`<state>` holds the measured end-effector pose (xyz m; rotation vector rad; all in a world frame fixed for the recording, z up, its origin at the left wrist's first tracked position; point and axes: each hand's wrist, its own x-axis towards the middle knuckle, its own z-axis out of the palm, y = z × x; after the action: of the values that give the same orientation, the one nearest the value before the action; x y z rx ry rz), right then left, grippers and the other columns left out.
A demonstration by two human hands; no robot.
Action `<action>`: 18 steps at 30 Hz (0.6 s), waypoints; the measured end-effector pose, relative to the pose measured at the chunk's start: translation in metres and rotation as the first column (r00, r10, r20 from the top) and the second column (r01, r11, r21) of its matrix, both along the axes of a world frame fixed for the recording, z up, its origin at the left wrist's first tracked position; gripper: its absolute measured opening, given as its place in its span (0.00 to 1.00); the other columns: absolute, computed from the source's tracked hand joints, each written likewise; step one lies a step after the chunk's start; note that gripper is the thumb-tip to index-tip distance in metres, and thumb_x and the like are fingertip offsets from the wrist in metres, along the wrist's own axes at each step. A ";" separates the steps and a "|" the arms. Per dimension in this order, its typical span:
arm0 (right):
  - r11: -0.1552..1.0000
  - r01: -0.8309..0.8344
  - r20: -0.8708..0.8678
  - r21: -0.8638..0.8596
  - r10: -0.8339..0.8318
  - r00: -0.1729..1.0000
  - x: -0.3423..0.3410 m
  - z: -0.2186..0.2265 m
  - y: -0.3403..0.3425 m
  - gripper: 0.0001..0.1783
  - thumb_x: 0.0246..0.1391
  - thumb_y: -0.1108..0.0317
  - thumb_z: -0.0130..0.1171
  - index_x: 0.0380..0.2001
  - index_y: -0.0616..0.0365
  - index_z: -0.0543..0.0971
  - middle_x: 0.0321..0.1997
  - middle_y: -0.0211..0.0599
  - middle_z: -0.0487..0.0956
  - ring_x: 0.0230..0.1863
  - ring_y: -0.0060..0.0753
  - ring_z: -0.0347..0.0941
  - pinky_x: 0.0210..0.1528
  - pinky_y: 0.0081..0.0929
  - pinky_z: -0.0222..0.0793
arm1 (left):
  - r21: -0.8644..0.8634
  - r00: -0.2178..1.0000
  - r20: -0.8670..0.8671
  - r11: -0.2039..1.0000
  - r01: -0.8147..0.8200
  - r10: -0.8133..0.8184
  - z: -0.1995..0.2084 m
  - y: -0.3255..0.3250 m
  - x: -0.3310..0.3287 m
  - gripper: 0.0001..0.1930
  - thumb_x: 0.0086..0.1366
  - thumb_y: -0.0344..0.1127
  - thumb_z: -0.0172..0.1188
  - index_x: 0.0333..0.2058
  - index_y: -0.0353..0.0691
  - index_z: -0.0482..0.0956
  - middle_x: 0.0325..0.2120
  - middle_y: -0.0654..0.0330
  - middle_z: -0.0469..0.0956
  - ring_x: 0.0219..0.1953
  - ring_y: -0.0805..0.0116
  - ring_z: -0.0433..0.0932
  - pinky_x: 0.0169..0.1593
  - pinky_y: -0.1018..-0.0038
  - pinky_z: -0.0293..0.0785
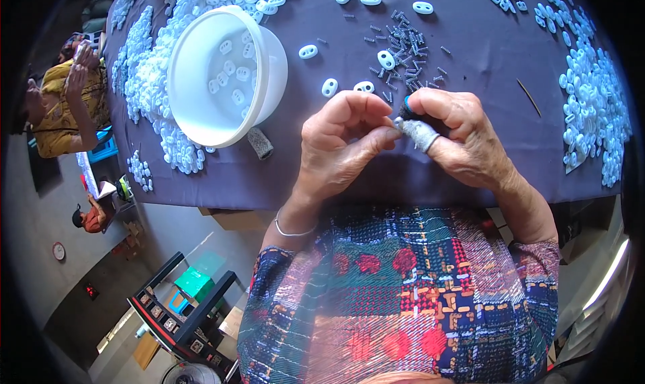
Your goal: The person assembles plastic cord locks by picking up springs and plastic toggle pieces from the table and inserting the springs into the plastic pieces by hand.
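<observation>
My left hand (341,141) and my right hand (467,134) meet fingertip to fingertip over the near part of the table. Both are closed in a pinch on something tiny between them, mostly hidden by the fingers. A grey cloth finger cover (421,135) wraps my right thumb, and something dark and blue shows at the right index fingertip. Just beyond the hands lies a loose pile of small metal springs (406,45). White oval plastic pieces with two holes lie around it, one (385,60) on the springs and another (363,87) close to my left fingers.
A white round tub (272,68) with several white pieces inside stands at left, beside a large heap of white parts (151,81). More white parts (591,108) spread at right, near a thin brown stick (529,97). A grey cloth finger cover (260,143) lies before the tub. Other people sit far left.
</observation>
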<state>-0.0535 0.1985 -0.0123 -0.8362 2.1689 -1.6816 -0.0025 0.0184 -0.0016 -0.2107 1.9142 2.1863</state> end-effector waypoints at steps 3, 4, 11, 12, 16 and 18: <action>0.999 -0.030 0.028 0.021 0.029 0.999 -0.001 0.003 0.000 0.08 0.41 0.77 0.56 0.28 0.65 0.71 0.23 0.43 0.70 0.24 0.39 0.68 0.27 0.28 0.63 | -0.037 1.000 -0.012 0.999 0.012 -0.012 -0.002 -0.002 0.001 0.14 0.53 0.19 0.61 0.39 0.32 0.71 0.30 0.59 0.77 0.32 0.74 0.77 0.37 0.81 0.76; 0.997 -0.049 0.051 0.060 0.046 0.998 -0.002 0.005 0.000 0.08 0.41 0.76 0.56 0.28 0.64 0.71 0.23 0.48 0.72 0.26 0.48 0.71 0.29 0.32 0.65 | -0.038 1.000 -0.016 0.999 0.010 -0.011 -0.003 -0.003 0.001 0.14 0.53 0.19 0.61 0.39 0.32 0.71 0.30 0.59 0.77 0.32 0.74 0.77 0.37 0.81 0.76; 0.990 0.095 0.300 -0.102 -0.060 0.952 0.003 0.002 -0.002 0.05 0.51 0.73 0.56 0.31 0.63 0.73 0.21 0.23 0.70 0.23 0.12 0.65 0.24 0.15 0.60 | 0.010 0.997 -0.067 1.000 -0.024 0.025 -0.001 -0.003 -0.004 0.23 0.49 0.19 0.65 0.45 0.33 0.70 0.30 0.59 0.78 0.34 0.75 0.78 0.38 0.81 0.75; 0.993 0.113 0.398 -0.044 -0.086 0.913 0.002 0.008 -0.002 0.05 0.52 0.72 0.55 0.31 0.62 0.73 0.21 0.22 0.70 0.22 0.11 0.64 0.22 0.13 0.59 | 0.039 0.997 -0.070 0.999 -0.036 0.039 -0.001 -0.002 -0.004 0.24 0.49 0.19 0.65 0.47 0.33 0.69 0.31 0.59 0.78 0.34 0.75 0.78 0.38 0.81 0.75; 0.990 0.134 0.473 -0.031 -0.104 0.875 0.001 0.013 -0.002 0.04 0.54 0.71 0.55 0.31 0.60 0.74 0.19 0.20 0.69 0.19 0.08 0.62 0.19 0.10 0.56 | 0.045 0.996 -0.050 0.997 -0.066 0.068 0.001 -0.001 -0.001 0.23 0.49 0.20 0.65 0.46 0.33 0.71 0.31 0.59 0.78 0.34 0.75 0.77 0.40 0.82 0.74; 0.990 0.140 0.501 -0.035 -0.103 0.859 0.001 0.014 -0.002 0.04 0.54 0.71 0.55 0.32 0.60 0.74 0.19 0.20 0.69 0.19 0.09 0.63 0.19 0.10 0.56 | -0.031 0.988 -0.138 0.997 -0.071 0.066 -0.004 0.000 0.002 0.14 0.53 0.23 0.64 0.40 0.32 0.74 0.29 0.63 0.76 0.31 0.79 0.74 0.36 0.84 0.71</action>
<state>-0.0522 0.1961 0.0021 -0.2317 1.8380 -1.7962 -0.0009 0.0187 -0.0052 -0.1375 2.0486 2.2658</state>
